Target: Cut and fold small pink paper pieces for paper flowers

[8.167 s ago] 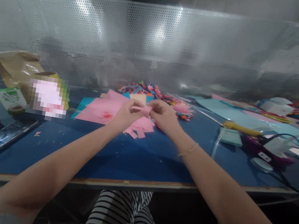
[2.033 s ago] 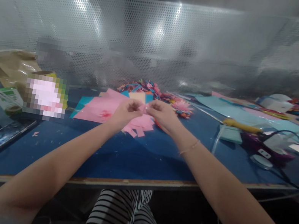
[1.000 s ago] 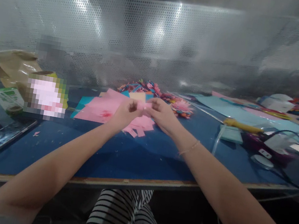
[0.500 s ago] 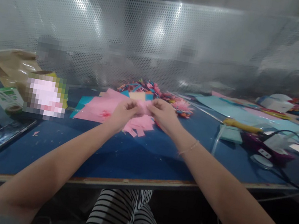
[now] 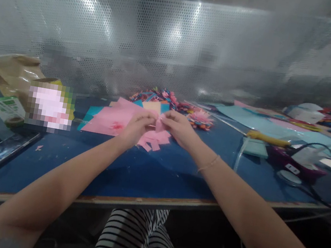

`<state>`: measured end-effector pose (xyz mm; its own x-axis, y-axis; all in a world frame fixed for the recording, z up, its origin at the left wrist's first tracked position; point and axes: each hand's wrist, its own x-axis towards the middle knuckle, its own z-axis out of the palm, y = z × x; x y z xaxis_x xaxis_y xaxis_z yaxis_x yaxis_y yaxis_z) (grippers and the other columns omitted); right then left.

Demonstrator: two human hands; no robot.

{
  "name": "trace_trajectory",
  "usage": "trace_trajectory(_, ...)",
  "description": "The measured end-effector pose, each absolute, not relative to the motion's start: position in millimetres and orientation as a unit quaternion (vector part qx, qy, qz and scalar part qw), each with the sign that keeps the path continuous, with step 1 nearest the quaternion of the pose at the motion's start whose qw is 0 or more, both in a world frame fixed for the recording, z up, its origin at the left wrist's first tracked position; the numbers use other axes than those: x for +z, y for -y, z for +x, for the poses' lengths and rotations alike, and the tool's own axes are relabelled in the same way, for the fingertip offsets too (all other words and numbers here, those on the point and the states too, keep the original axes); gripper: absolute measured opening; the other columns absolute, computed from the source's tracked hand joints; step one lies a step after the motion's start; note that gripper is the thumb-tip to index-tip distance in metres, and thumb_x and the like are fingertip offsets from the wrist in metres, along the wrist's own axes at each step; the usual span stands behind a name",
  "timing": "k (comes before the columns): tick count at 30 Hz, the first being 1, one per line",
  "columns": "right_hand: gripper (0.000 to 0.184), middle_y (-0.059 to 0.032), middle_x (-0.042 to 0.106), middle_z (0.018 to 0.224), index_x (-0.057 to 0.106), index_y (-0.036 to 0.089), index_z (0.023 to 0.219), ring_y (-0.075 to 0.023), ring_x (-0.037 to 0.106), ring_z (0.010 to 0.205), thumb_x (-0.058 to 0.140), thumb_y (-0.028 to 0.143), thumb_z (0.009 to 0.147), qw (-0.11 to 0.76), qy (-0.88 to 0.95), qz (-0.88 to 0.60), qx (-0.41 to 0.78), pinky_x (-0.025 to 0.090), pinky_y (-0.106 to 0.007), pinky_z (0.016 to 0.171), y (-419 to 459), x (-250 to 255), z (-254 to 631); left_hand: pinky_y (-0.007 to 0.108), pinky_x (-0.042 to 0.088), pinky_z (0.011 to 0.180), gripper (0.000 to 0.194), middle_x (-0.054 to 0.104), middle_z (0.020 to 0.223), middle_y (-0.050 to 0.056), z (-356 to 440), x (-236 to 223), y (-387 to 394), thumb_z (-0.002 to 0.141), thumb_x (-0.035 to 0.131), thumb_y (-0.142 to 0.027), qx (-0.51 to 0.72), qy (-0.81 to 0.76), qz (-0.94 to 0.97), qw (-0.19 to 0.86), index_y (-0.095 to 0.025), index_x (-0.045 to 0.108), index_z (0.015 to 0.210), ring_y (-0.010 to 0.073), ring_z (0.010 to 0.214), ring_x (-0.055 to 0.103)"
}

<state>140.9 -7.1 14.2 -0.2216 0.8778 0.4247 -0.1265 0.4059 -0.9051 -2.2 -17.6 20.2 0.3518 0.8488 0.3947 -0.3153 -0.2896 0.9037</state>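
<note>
Small, folded-looking pink paper piece (image 5: 160,125) is up btwn both hands, just above the R edge of the landmark: a loose, fanned stack of pink paper sheets (image 5: 105,120) on the blue-topped worktop (image 5: 143,175). R hand (image 5: 180,131) is closed in a fingertip pinch on the piece; L hand (image 5: 137,127) has fingers bent in at its L side, but can't tell if they grip it or only touch. Step in hand, as I judge it: shaping or folding the piece in mid-air; exact fold too blurred to read. Next move calls for a light R pinch & L fingertips set precisely on the paper's edge, w/o creasing it wrong. Vs. 1 s ago, the piece was stretched crosswise btwn the fingertips; now it hangs more upright, lower end below the R fingertips. No visible shift in the stack, the cut pink paper strips (image 5: 151,143) at its near R edge, or the heap of multicoloured frilly paper (image 5: 164,96) behind it.
</note>
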Motion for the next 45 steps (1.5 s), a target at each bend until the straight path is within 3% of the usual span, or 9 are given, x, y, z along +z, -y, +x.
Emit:
trace_trajectory(3,0.016,0.0020,0.051,0.060,0.053,0.015,0.071,-0.0071,0.046,0.052,0.058,0.027,0.063,0.533,0.653,-0.301,0.446,0.039,-0.023,0.052,7.5,15.5,144.0,0.026,0.043,0.060,0.014,0.054,0.060,0.000,-4.4,23.5,16.7,0.065,0.053,-0.025,0.510,-0.237,0.569,0.600,-0.013,0.053,0.058,0.0093,0.058,0.053)
trace_trajectory(10,0.029,0.0010,0.053,0.067,0.058,0.015,0.088,-0.0069,0.044,0.056,0.060,0.023,0.061,0.531,0.684,-0.347,0.362,0.039,-0.023,0.054,11.5,19.7,144.8,0.024,0.043,0.057,0.017,0.054,0.055,-0.002,-4.8,21.1,14.3,0.055,0.065,-0.014,0.477,-0.305,0.605,0.560,-0.013,0.052,0.066,0.0066,0.051,0.051)
trace_trajectory(18,0.038,-0.0006,0.055,0.084,0.050,0.020,0.098,-0.0084,0.051,0.067,0.060,0.023,0.061,0.523,0.654,-0.238,0.492,0.043,-0.023,0.059,8.4,15.5,147.1,0.023,0.044,0.057,0.020,0.052,0.053,-0.005,-2.2,21.3,12.9,0.053,0.063,-0.009,0.534,-0.292,0.529,0.591,-0.014,0.047,0.065,0.0059,0.052,0.052)
trace_trajectory(23,0.033,-0.0008,0.057,0.080,0.051,0.017,0.090,-0.0080,0.051,0.066,0.061,0.022,0.060,0.538,0.644,-0.268,0.473,0.042,-0.023,0.059,9.2,14.9,145.0,0.023,0.044,0.060,0.021,0.050,0.053,-0.005,-1.7,21.5,12.7,0.053,0.063,-0.010,0.536,-0.293,0.518,0.599,-0.014,0.045,0.062,0.0057,0.053,0.052)
trace_trajectory(27,0.035,0.0018,0.055,0.070,0.051,0.016,0.091,-0.0060,0.047,0.056,0.060,0.017,0.057,0.550,0.631,-0.298,0.460,0.038,-0.021,0.053,6.9,14.7,144.3,0.026,0.045,0.062,0.023,0.051,0.061,-0.003,-2.5,23.3,16.5,0.054,0.062,-0.009,0.519,-0.275,0.546,0.598,-0.014,0.048,0.071,0.0070,0.057,0.052)
trace_trajectory(31,0.033,0.0039,0.051,0.063,0.053,0.015,0.089,-0.0045,0.041,0.048,0.055,0.013,0.056,0.539,0.634,-0.293,0.469,0.033,-0.021,0.048,7.9,17.1,145.4,0.026,0.045,0.059,0.015,0.048,0.062,-0.003,-3.8,21.7,15.7,0.062,0.059,-0.022,0.493,-0.272,0.569,0.599,-0.014,0.049,0.069,0.0073,0.057,0.051)
trace_trajectory(37,0.038,0.0025,0.050,0.066,0.048,0.016,0.095,-0.0074,0.046,0.056,0.055,0.014,0.058,0.521,0.661,-0.311,0.441,0.038,-0.023,0.054,6.5,14.6,145.0,0.019,0.038,0.047,0.018,0.047,0.055,-0.004,-1.6,14.3,8.8,0.058,0.063,-0.022,0.503,-0.349,0.605,0.508,-0.014,0.050,0.066,0.0045,0.048,0.046)
trace_trajectory(41,0.033,0.0007,0.049,0.079,0.045,0.019,0.088,-0.0087,0.049,0.069,0.056,0.014,0.058,0.580,0.666,-0.303,0.359,0.041,-0.024,0.064,-0.9,10.0,147.4,0.020,0.041,0.053,0.016,0.049,0.052,-0.004,-0.1,16.3,9.4,0.058,0.060,-0.013,0.528,-0.329,0.558,0.549,-0.013,0.044,0.061,0.0055,0.050,0.051)
trace_trajectory(45,0.022,-0.0003,0.049,0.086,0.045,0.020,0.079,-0.0103,0.051,0.076,0.051,0.010,0.060,0.559,0.697,-0.272,0.358,0.043,-0.026,0.067,-2.0,9.9,148.4,0.022,0.044,0.062,0.020,0.052,0.052,-0.003,-0.2,20.7,11.1,0.056,0.057,-0.005,0.551,-0.310,0.490,0.600,-0.014,0.041,0.062,0.0092,0.059,0.058)
